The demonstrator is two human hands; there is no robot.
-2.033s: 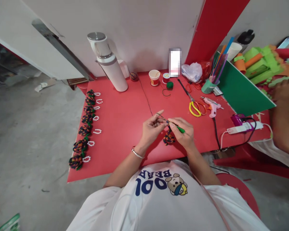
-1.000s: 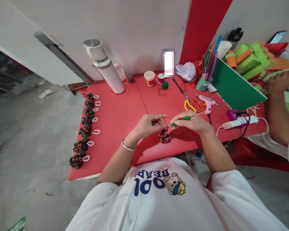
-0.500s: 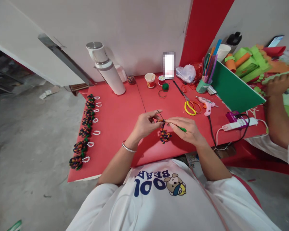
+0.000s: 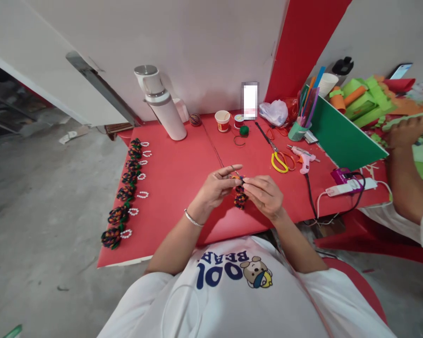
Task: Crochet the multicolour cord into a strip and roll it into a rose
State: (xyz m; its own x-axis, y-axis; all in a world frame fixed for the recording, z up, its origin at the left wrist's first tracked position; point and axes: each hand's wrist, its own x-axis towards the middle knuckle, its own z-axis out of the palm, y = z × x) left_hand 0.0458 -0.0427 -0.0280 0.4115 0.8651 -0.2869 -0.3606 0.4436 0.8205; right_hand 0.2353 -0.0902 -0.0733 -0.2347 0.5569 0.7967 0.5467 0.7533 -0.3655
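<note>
Between my hands hangs a small curled crochet piece in dark multicoloured yarn. My left hand pinches its upper edge between thumb and fingers, with the index finger raised and the yarn running over it. Closed close beside it, my right hand holds the crochet hook; its thin shaft shows at the fingertips, while the green handle is hidden in the palm. The yarn trails back across the table to a multicoloured yarn ball.
Finished crochet balls with bead loops line the left edge of the red table. Behind stand a white thermos, paper cup and green yarn ball. Scissors, a glue gun and a co-worker's arm are rightward.
My right hand has turned and drawn in toward the left, hiding the hook's green handle. My left index finger has straightened, and the yarn to the ball looks tauter. The view has shifted slightly.
</note>
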